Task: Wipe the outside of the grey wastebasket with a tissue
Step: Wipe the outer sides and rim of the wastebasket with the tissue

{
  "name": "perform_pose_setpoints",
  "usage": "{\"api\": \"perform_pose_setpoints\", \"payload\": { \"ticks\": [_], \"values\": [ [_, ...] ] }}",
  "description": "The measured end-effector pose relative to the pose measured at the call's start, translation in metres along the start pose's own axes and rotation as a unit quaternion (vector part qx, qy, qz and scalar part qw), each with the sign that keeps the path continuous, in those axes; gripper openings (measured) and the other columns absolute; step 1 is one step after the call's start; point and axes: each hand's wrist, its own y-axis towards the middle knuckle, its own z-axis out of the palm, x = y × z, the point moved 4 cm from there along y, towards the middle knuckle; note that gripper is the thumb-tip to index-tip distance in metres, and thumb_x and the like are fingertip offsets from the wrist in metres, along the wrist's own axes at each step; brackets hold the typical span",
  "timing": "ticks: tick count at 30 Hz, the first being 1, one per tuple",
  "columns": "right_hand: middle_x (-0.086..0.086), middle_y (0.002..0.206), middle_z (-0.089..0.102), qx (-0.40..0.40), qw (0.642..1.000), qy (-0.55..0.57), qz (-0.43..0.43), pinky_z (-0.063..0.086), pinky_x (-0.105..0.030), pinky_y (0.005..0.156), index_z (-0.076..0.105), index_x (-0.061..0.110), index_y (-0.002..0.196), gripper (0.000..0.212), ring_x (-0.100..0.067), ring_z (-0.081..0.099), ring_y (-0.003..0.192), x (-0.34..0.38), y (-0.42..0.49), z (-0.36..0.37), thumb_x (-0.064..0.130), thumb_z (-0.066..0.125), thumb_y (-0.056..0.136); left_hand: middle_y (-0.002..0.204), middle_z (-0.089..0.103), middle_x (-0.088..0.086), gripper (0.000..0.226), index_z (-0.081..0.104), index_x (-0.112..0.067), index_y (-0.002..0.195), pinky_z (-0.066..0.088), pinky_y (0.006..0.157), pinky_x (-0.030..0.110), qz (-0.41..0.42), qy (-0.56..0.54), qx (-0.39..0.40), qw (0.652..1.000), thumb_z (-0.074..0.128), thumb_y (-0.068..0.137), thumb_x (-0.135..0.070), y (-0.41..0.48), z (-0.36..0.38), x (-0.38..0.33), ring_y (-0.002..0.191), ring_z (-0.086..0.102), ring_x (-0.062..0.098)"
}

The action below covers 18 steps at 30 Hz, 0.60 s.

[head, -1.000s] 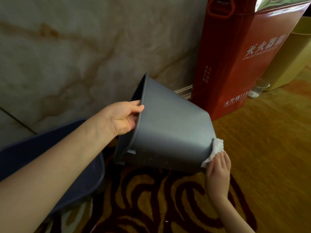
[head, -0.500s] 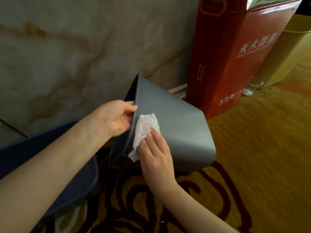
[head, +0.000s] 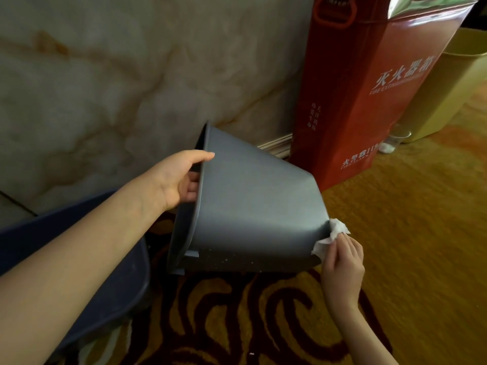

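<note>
The grey wastebasket (head: 253, 204) is tipped on its side above the carpet, mouth to the left, base to the right. My left hand (head: 181, 177) grips its rim, thumb on the outside and fingers inside the mouth. My right hand (head: 342, 262) presses a crumpled white tissue (head: 333, 234) against the basket's lower right corner, by the base edge. Small pale specks dot the basket's underside wall.
A dark blue tub (head: 110, 280) sits under my left forearm. A red fire-extinguisher box (head: 369, 96) stands against the marble wall (head: 105, 88), with a yellow bin (head: 453, 83) and a clear cup (head: 395, 140) beyond it. Patterned carpet (head: 408, 233) covers the floor.
My right hand slid the tissue along the basket's wall from beside the rim to the base corner. The left hand kept its grip on the rim.
</note>
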Motion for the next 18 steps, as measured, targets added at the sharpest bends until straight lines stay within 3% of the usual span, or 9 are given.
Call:
{"api": "perform_pose_setpoints", "payload": {
  "ticks": [4, 7, 10, 14, 18],
  "values": [
    [-0.015, 0.085, 0.066, 0.011, 0.988, 0.061, -0.139, 0.042, -0.029, 0.084, 0.061, 0.0, 0.078, 0.016, -0.016, 0.049, 0.094, 0.073, -0.007, -0.003, 0.004, 0.05, 0.089, 0.069, 0.069, -0.004, 0.022, 0.059, -0.02, 0.096, 0.053, 0.045, 0.02, 0.012, 0.05, -0.015, 0.999, 0.047, 0.09, -0.038, 0.016, 0.006, -0.003, 0.057, 0.066, 0.009],
    [-0.01, 0.083, 0.063, 0.065, 0.941, 0.068, -0.325, 0.037, -0.029, 0.097, 0.057, 0.005, 0.08, 0.012, -0.017, 0.047, 0.095, 0.136, -0.04, 0.007, 0.009, 0.047, 0.084, 0.053, 0.07, -0.006, 0.023, 0.057, -0.018, 0.086, 0.053, 0.039, 0.022, 0.005, 0.008, -0.019, 1.0, 0.043, 0.094, -0.033, 0.022, 0.01, -0.004, 0.046, 0.066, 0.007],
    [-0.002, 0.086, 0.067, 0.054, 0.899, -0.029, -0.434, 0.025, -0.029, 0.11, 0.066, 0.007, 0.085, 0.016, -0.015, 0.052, 0.098, 0.158, -0.057, 0.022, 0.011, 0.051, 0.086, 0.059, 0.067, -0.002, 0.025, 0.055, -0.019, 0.087, 0.047, 0.032, 0.02, 0.002, 0.01, -0.018, 1.0, 0.036, 0.096, -0.034, 0.023, 0.01, -0.009, 0.038, 0.062, 0.007],
    [-0.007, 0.081, 0.068, 0.023, 0.913, -0.006, -0.408, 0.031, -0.029, 0.108, 0.065, 0.002, 0.081, 0.031, -0.016, 0.052, 0.096, 0.129, -0.048, 0.021, 0.012, 0.039, 0.095, 0.043, 0.065, -0.007, 0.031, 0.054, -0.018, 0.081, 0.044, 0.03, 0.018, 0.023, 0.045, -0.011, 0.999, 0.033, 0.097, -0.034, 0.024, 0.011, -0.011, 0.034, 0.06, 0.006],
    [-0.016, 0.084, 0.071, 0.016, 0.972, -0.022, -0.233, 0.045, -0.039, 0.091, 0.066, -0.004, 0.081, 0.026, -0.03, 0.053, 0.1, 0.056, -0.022, 0.007, 0.014, 0.048, 0.085, 0.07, 0.062, 0.0, 0.022, 0.055, -0.02, 0.082, 0.045, 0.033, 0.016, 0.068, 0.122, -0.036, 0.99, 0.039, 0.097, -0.022, 0.026, 0.004, -0.013, 0.044, 0.059, 0.009]
  ]
}}
